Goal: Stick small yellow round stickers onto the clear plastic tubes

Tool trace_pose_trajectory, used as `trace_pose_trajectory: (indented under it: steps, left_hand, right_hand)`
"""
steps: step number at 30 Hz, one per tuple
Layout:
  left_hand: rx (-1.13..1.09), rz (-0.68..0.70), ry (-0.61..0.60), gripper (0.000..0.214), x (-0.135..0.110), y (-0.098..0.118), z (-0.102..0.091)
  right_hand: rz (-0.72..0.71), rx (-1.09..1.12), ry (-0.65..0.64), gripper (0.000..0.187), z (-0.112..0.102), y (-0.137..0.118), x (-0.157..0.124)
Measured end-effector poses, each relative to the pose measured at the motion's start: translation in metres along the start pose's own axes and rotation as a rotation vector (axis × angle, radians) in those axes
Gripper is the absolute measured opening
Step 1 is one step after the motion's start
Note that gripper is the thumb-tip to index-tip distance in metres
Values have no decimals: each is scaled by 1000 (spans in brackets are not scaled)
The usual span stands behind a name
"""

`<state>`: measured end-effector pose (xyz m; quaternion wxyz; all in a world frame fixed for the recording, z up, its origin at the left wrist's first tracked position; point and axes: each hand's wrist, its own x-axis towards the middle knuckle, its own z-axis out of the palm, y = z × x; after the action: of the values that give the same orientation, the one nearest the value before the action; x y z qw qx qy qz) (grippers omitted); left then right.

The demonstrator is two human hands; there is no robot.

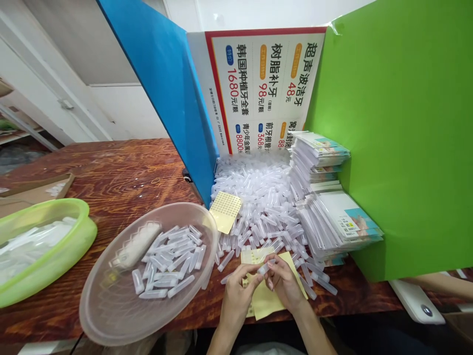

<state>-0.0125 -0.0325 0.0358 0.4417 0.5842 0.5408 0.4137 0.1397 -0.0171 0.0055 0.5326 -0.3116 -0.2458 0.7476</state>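
Note:
My left hand [236,291] and my right hand [283,281] meet near the table's front edge, fingers pinched together on one small clear plastic tube [266,266]. Under them lies a yellow sticker sheet [268,298]. Just beyond the hands spreads a big heap of the same clear tubes [258,197]. A second yellow sticker sheet [225,211] leans at the heap's left side. To the left stands a clear plastic bowl [111,315] with several tubes in it.
A green bowl [79,236] with clear plastic items sits at far left. Stacks of leaflets [336,222] lie right of the heap. Blue [166,88], printed white [258,84] and green [399,123] boards wall the space in. A white device [419,303] lies at right.

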Motion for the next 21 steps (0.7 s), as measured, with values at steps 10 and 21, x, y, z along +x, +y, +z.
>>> trace_pose_trajectory:
  steps: [10,21]
  left_hand:
    - [-159,44,152,32,6,6,1]
    - [543,218,190,42,-25,-58,3]
  right_hand:
    - [-12,15,-69,25,15,-8,8]
    - [-521,-527,163,18,68,-20,34]
